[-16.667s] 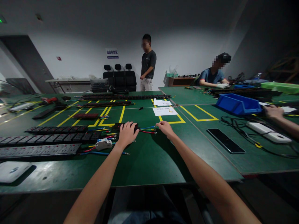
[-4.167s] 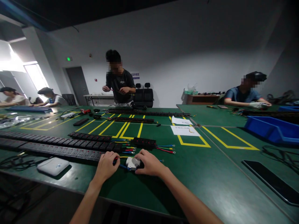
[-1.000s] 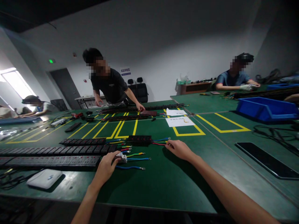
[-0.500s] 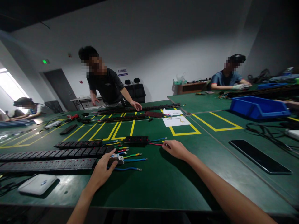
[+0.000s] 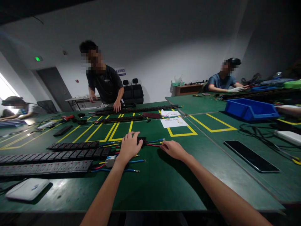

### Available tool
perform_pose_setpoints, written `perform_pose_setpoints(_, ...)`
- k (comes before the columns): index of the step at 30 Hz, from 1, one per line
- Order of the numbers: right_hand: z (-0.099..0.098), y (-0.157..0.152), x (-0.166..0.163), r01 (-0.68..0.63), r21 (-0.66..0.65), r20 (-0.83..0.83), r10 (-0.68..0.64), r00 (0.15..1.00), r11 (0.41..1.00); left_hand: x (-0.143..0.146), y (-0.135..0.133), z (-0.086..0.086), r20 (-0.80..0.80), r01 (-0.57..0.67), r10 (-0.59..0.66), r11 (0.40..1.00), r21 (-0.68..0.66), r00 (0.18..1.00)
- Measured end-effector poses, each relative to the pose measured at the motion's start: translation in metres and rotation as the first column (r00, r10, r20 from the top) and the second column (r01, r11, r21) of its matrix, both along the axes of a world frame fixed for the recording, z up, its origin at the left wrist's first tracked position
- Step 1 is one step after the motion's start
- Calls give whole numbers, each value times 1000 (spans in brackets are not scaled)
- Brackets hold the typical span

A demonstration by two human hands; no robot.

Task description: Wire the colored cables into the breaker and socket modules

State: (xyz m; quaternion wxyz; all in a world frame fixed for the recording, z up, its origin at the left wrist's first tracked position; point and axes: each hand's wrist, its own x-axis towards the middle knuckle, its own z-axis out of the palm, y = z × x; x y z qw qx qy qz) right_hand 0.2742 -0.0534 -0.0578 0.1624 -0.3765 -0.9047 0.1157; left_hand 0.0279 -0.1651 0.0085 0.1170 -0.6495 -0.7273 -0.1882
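Note:
A short black power strip lies on the green table, mostly covered by my left hand. My left fingers reach over its far side, with the thumb at the near side, gripping it. Blue, yellow-green and red wires leave its right end. My right hand pinches the end of the red wire; its fingertips also hide the yellow-green wire's end. Just above, the blue wire ends free in a ring terminal. Below my left wrist sits a white breaker, attached to a long strip's wires.
Long black power strips lie at left, near a white box. A dark phone, a blue bin and black cables are at right. Paper sheets lie ahead. Across the table stands a co-worker; others sit farther off.
My left hand has moved from beside the breaker, up and right, onto the short power strip. My right hand stays at the wire end. The standing co-worker's hand has shifted left.

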Motion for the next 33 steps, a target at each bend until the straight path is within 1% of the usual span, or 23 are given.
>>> perform_pose_setpoints(2, 3, 2, 3, 63, 3, -19, -63, 998, 998, 3, 21, -17, -12, -78, 77, 992, -103, 997)
perform_pose_setpoints(4, 6, 6, 8, 140, -3, -47, -140, 989, 990, 1, 34, -35, -21, -83, 81, 986, -146, 996)
perform_pose_setpoints(6, 9, 10, 13, 205, -9, -64, -205, 977, 979, -3, 39, -48, -19, -79, 77, 982, -170, 997)
perform_pose_setpoints(9, 9, 15, 18, 226, -8, -55, -226, 973, 974, -9, 37, -59, -15, -46, 45, 983, -176, 999)
perform_pose_setpoints(11, 8, 15, 19, 189, -12, -42, -190, 981, 982, -10, 35, -61, -27, -29, 25, 986, -163, 999)
perform_pose_setpoints(15, 5, 7, 13, 65, -23, -34, -66, 997, 998, -9, 34, -61, -41, 2, -9, 986, -168, 999)
perform_pose_setpoints(17, 5, 2, 9, 35, -11, -4, -36, 999, 999, -8, 34, -61, -45, 8, -15, 986, -169, 999)
perform_pose_setpoints(21, 4, -3, 5, 40, 9, 53, -40, 998, 999, -5, 34, -60, -37, 5, -11, 988, -157, 999)
perform_pose_setpoints(25, 1, 0, 6, 45, 7, 20, -45, 999, 999, -3, 33, -59, -17, 7, -9, 989, -146, 1000)
perform_pose_setpoints(29, -6, 6, 6, 52, 29, 1, -52, 999, 998, -3, 33, -62, -28, 3, -6, 996, -93, 1000)
perform_pose_setpoints(33, -10, 8, 6, 77, 25, 0, -77, 997, 997, -4, 32, -64, -12, 16, -16, 998, -61, 1000)
